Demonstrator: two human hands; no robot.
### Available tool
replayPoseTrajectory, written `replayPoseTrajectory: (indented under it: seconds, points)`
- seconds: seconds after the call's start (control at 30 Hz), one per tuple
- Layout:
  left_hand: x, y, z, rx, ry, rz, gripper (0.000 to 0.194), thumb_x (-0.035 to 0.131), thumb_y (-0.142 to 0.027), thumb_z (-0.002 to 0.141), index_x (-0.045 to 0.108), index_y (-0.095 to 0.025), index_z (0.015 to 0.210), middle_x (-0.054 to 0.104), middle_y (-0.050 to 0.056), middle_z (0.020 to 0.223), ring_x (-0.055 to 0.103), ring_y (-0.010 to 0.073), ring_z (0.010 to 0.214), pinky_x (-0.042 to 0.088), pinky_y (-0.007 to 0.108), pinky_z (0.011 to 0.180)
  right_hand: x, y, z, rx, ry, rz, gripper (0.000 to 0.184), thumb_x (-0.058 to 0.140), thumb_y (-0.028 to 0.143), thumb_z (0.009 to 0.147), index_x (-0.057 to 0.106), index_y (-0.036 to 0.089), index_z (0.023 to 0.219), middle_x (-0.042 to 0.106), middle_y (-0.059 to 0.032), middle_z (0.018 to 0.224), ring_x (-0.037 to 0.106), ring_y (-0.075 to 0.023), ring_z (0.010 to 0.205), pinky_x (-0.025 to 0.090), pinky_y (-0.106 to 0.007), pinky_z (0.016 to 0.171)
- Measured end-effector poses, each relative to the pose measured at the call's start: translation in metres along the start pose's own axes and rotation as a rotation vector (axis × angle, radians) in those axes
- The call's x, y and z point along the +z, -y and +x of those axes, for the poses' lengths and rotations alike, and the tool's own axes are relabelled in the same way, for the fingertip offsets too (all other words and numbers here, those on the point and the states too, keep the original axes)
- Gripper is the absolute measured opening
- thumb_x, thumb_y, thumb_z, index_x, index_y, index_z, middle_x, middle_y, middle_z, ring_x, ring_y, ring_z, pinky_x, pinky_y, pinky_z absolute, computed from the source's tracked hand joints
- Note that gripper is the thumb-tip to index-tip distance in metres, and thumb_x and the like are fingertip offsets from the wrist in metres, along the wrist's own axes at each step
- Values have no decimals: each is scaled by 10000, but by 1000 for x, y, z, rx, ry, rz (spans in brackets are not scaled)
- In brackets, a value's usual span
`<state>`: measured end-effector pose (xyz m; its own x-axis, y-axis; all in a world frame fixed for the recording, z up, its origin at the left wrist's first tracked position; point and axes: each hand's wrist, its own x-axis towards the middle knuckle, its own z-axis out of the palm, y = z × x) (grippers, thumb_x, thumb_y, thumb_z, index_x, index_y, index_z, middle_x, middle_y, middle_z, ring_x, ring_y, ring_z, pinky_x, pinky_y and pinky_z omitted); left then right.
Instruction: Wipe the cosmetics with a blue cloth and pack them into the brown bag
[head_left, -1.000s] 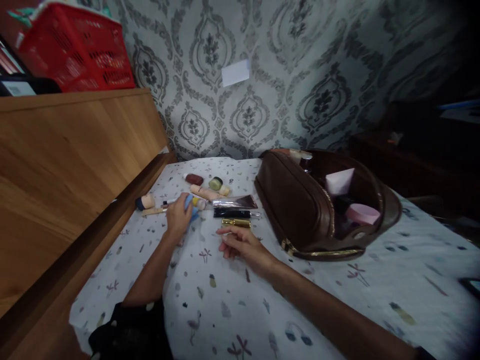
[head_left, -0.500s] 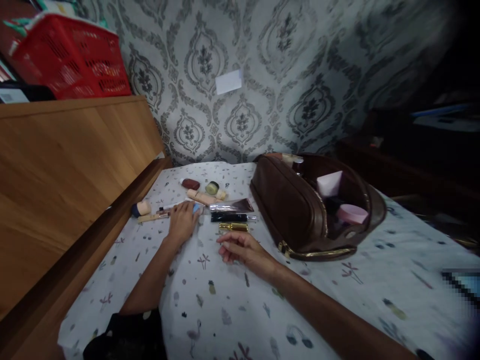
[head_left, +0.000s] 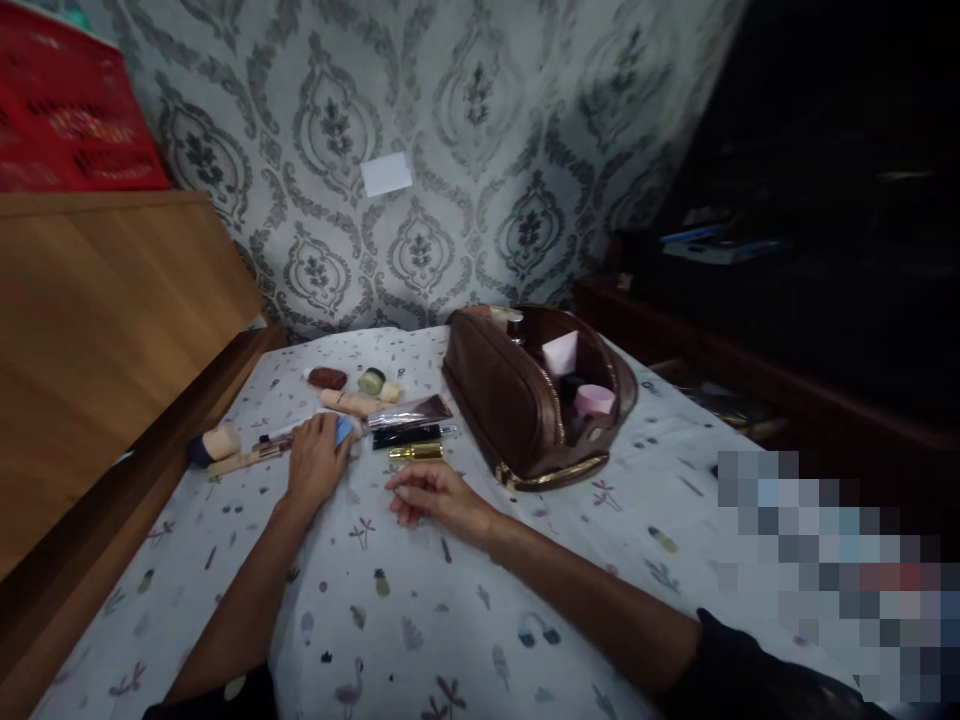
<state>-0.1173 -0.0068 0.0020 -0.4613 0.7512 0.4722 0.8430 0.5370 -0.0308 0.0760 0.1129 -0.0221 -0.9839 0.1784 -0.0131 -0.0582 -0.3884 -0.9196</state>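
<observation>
A blue item (head_left: 343, 430) is noted at ten o'clock from the empty, loosely opened right hand (head_left: 435, 497), partly covered by the left hand (head_left: 313, 462), whose grip cannot be determined; it is judged light, smooth, best held mid-body.

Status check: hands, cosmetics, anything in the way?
Left hand over blue item, grip unclear. Right hand loosely open, nothing visible in it, near gold tube. Silver tube and black tube between left hand and open brown bag.
</observation>
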Motion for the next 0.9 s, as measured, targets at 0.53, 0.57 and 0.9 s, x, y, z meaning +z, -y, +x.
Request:
replayPoseTrajectory:
  seconds: [0.53, 0.57, 0.9]
  points:
    - [-34, -33, -4, -52, 204, -61, 375, 402, -540, 910, 589, -229, 1006, 700, 59, 844, 677, 274, 789, 436, 308, 635, 3, -7, -5, -155, -213, -271, 561, 751, 356, 723, 530, 189, 1211, 543, -79, 1148, 615, -93, 651, 513, -256, 565]
    - [-35, -35, -6, -59, 208, -118, 373, 420, -543, 895, 594, -233, 1006, 701, 48, 822, 678, 268, 775, 441, 304, 634, 4, -5, -7, -182, -245, -362, 584, 745, 313, 725, 516, 195, 1249, 533, -96, 1205, 612, -94, 664, 521, -266, 594]
    - [-44, -57, -37, 84, 363, -675, 356, 452, -520, 902, 623, -213, 963, 706, 3, 821, 658, 202, 744, 523, 294, 719, 4, 1, -16, -360, -152, -1019, 485, 730, 284, 763, 590, 158, 1210, 609, -104, 1129, 589, -264, 1054, 485, -359, 908]
